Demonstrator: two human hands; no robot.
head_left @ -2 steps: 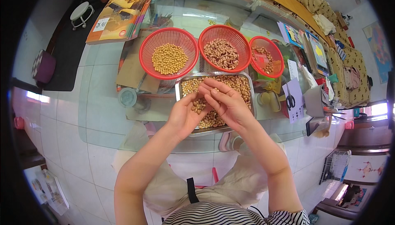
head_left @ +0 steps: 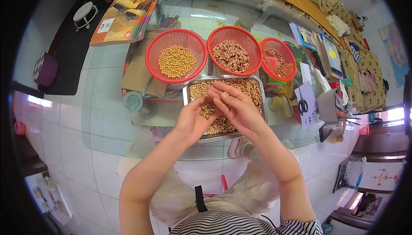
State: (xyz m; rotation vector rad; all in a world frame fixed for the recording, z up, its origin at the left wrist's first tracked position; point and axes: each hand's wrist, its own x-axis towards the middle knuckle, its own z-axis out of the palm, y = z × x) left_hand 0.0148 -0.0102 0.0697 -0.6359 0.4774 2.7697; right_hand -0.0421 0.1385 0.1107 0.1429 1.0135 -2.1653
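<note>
My left hand (head_left: 189, 121) is cupped, palm up, over a metal tray (head_left: 262, 115), with several tan beans (head_left: 207, 110) lying in it. My right hand (head_left: 241, 111) leans in from the other side, its fingertips touching those of the left. Between its thumb and fingers shows a small pale bean (head_left: 225, 94). Under both hands the tray holds mixed beans (head_left: 221, 125), pale yellow and brownish. Behind it stand three red plastic baskets: the left basket (head_left: 148, 63) with yellow soybeans (head_left: 176, 61), the middle basket (head_left: 257, 48) with speckled reddish beans (head_left: 231, 56), the smaller right basket (head_left: 293, 63) with brownish beans (head_left: 280, 68).
The table has a glass top (head_left: 165, 125). Stacked books (head_left: 124, 18) lie at the back left. A lidded glass jar (head_left: 134, 102) stands left of the tray. Scissors (head_left: 303, 105) rest on purple paper to the right, beside a grey box (head_left: 329, 106).
</note>
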